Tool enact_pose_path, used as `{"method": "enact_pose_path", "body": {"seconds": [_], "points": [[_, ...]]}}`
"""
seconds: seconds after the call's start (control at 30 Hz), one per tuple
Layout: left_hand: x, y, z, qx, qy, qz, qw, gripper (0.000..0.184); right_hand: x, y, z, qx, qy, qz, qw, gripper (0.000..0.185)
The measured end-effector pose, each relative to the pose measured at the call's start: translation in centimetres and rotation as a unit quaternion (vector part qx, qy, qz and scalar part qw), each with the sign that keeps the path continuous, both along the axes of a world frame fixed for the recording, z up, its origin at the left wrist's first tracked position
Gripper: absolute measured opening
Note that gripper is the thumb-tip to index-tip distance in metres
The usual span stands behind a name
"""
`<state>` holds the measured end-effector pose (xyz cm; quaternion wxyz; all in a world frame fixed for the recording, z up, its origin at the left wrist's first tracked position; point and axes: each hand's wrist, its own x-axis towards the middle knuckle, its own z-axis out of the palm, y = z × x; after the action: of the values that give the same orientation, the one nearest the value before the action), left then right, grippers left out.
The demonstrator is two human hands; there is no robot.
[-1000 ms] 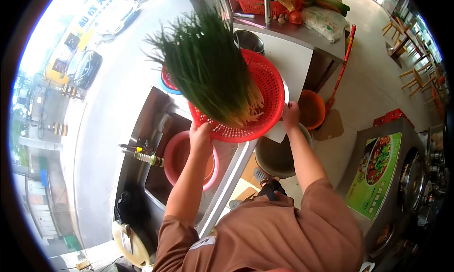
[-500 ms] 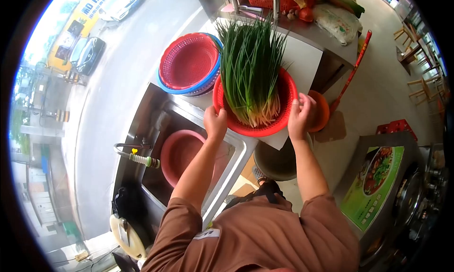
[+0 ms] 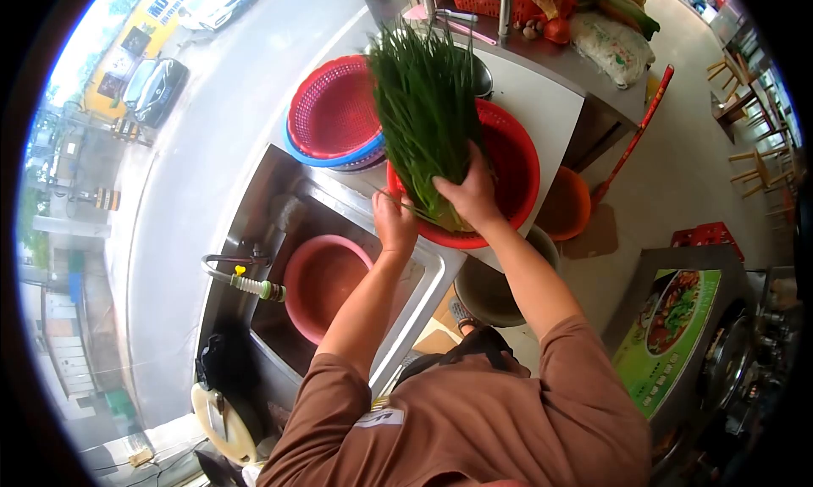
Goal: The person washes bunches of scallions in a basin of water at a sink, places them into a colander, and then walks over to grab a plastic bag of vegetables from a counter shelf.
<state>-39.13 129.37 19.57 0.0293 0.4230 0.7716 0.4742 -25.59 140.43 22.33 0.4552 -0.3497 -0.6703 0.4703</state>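
Note:
A bunch of spring onions (image 3: 423, 106), long green leaves pointing away from me, lies tilted over the left side of a red plastic basket (image 3: 518, 161). My right hand (image 3: 471, 192) is closed around the bunch near its root end, which my fingers partly hide. At the basket's near left rim, my left hand (image 3: 395, 223) is closed with its fingers curled on the edge. A loose green leaf crosses by those fingers. The basket rests on a white tabletop (image 3: 550, 106), and its right half shows bare red inside.
Stacked red and blue baskets (image 3: 334, 114) stand to the left. Nearer me is a steel sink (image 3: 432, 288) with a pink basin (image 3: 326, 284) and a tap (image 3: 241, 275). An orange bucket (image 3: 566, 203) and a dark tub (image 3: 495, 292) are below the table's right side.
My right hand has left the basket's right rim and taken hold of the spring onions, which have shifted left and up. My left hand stays by the left rim.

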Motion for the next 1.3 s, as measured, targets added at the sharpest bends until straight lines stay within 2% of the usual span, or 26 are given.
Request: {"method": "enact_pose_path", "body": {"seconds": [0.03,0.1,0.13,0.17,0.23,0.37,0.43,0.5,0.53,0.6,0.67,0.7,0.73,0.77,0.8,0.83,0.87,0.9,0.97,1.07,1.1,1.17,1.2,1.23,1.3], "points": [[0.0,-0.2,0.0,-0.001,-0.002,0.001,1.000,0.018,0.8,0.1,0.2,0.004,0.053,-0.003,0.999,0.078],[0.0,0.1,0.2,0.009,0.016,0.005,1.000,0.018,3.7,0.9,-0.1,-0.030,0.146,-0.040,0.988,0.060],[0.0,0.2,0.3,0.012,0.013,0.009,1.000,0.018,5.0,1.6,-0.4,0.014,0.131,-0.085,0.988,0.054],[0.1,0.1,0.4,0.014,0.013,0.008,1.000,0.018,6.1,1.3,-1.0,-0.082,0.172,-0.099,0.977,0.053],[0.2,0.0,0.3,0.015,0.012,0.005,1.000,0.018,7.8,1.2,-0.3,-0.187,0.251,-0.076,0.947,0.047],[0.5,0.3,-0.1,0.005,0.006,0.029,1.000,0.019,9.2,1.0,0.7,-0.218,0.244,-0.030,0.944,0.046],[0.8,0.1,-0.1,-0.001,0.004,0.039,0.999,0.020,9.8,1.2,1.8,-0.177,0.139,-0.021,0.974,0.047],[1.3,0.0,-0.1,-0.021,-0.010,0.057,0.998,0.021,10.5,1.2,3.6,-0.127,0.049,-0.080,0.987,0.048],[1.3,0.0,-0.2,-0.019,-0.013,0.060,0.998,0.021,10.8,1.6,3.4,-0.005,-0.056,-0.201,0.978,0.050],[1.5,0.0,-0.3,-0.022,-0.021,0.059,0.998,0.022,10.6,1.5,4.6,0.122,-0.161,-0.308,0.930,0.052],[1.5,-0.1,-0.1,-0.022,-0.025,0.056,0.998,0.022,8.0,-0.6,10.4,0.331,-0.199,-0.273,0.881,0.048],[1.4,-0.1,0.0,-0.026,-0.023,0.049,0.998,0.022,6.5,0.0,9.9,0.370,-0.180,-0.178,0.894,0.043],[1.3,-0.1,-0.1,-0.025,-0.022,0.052,0.998,0.022,4.5,0.5,9.3,0.347,-0.176,-0.091,0.917,0.042],[1.3,-0.1,-0.3,-0.026,-0.017,0.049,0.998,0.022,2.4,1.6,8.5,0.337,-0.192,-0.069,0.919,0.049],[1.3,-0.1,-0.4,-0.027,-0.011,0.045,0.999,0.022,0.3,3.1,6.7,0.283,-0.223,-0.094,0.928,0.064],[1.4,-0.1,-0.4,-0.025,-0.010,0.047,0.999,0.022,-1.7,5.1,3.8,0.187,-0.231,-0.112,0.948,0.083],[1.5,-0.2,-0.4,-0.020,-0.015,0.047,0.999,0.022,-3.5,5.6,3.3,0.005,-0.266,-0.085,0.960,0.096],[1.5,-0.2,-0.4,-0.015,-0.019,0.045,0.999,0.023,-5.8,5.8,-0.8,0.040,-0.236,-0.092,0.967,0.092],[1.2,-0.2,-0.6,-0.009,-0.003,0.040,0.999,0.023,-7.1,2.6,2.1,0.055,-0.348,-0.011,0.936,0.081],[1.1,-0.5,-0.9,-0.001,-0.005,0.034,0.999,0.023,-5.3,-0.2,1.9,0.119,-0.215,0.061,0.967,0.069],[1.0,-0.3,-0.8,0.008,-0.017,0.036,0.999,0.023,-4.3,0.4,1.5,0.122,-0.219,0.062,0.966,0.069],[0.8,0.0,-0.8,0.016,0.002,0.025,1.000,0.022,-2.0,1.5,0.4,0.117,-0.125,0.017,0.985,0.057],[0.8,0.1,-0.7,0.014,0.003,0.024,1.000,0.023,-0.9,1.8,2.1,0.020,-0.072,0.022,0.997,0.045],[0.8,0.3,-0.4,0.014,0.005,0.021,1.000,0.024,0.0,1.4,3.6,-0.025,-0.055,0.029,0.998,0.041],[0.6,1.1,0.2,0.027,-0.006,0.019,0.999,0.022,1.9,-0.5,5.3,-0.047,-0.067,0.159,0.984,0.042]]}}
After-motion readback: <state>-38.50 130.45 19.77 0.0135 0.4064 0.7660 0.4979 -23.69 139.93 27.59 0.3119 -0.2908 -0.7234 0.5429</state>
